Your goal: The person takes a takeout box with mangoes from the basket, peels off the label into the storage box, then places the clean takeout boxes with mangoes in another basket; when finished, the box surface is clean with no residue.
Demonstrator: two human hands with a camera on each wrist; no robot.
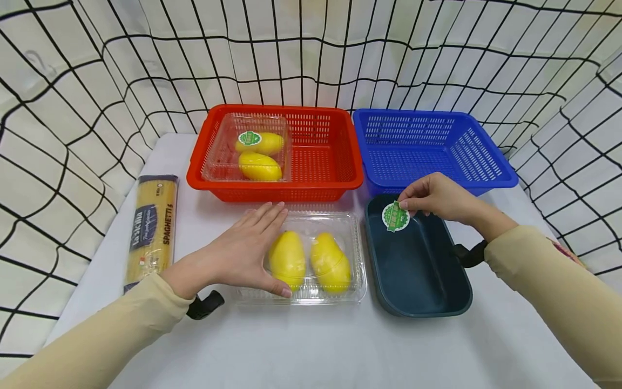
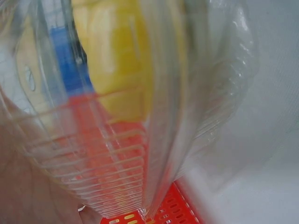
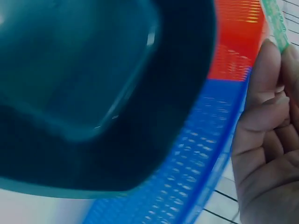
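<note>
My left hand (image 1: pixel 248 251) rests with straight fingers on the left side of a clear plastic clamshell box (image 1: pixel 357 259). Inside that box lie two yellow mangoes, a left mango (image 1: pixel 288 259) and a right mango (image 1: pixel 331 263); the left one also shows through the plastic in the left wrist view. Between thumb and fingers, my right hand (image 1: pixel 439 199) pinches a round green-and-white sticker (image 1: pixel 396 217). The sticker is held above the upper left part of a dark teal tray (image 1: pixel 418 270). In the right wrist view only a sliver of the sticker (image 3: pixel 276 23) shows.
At the back, a red basket (image 1: pixel 335 186) holds another clear box (image 1: pixel 221 162) with two mangoes and a green sticker. Beside it stands a blue basket (image 1: pixel 413 162). A spaghetti pack (image 1: pixel 153 229) lies at the left. Black wire mesh (image 1: pixel 301 59) surrounds the table.
</note>
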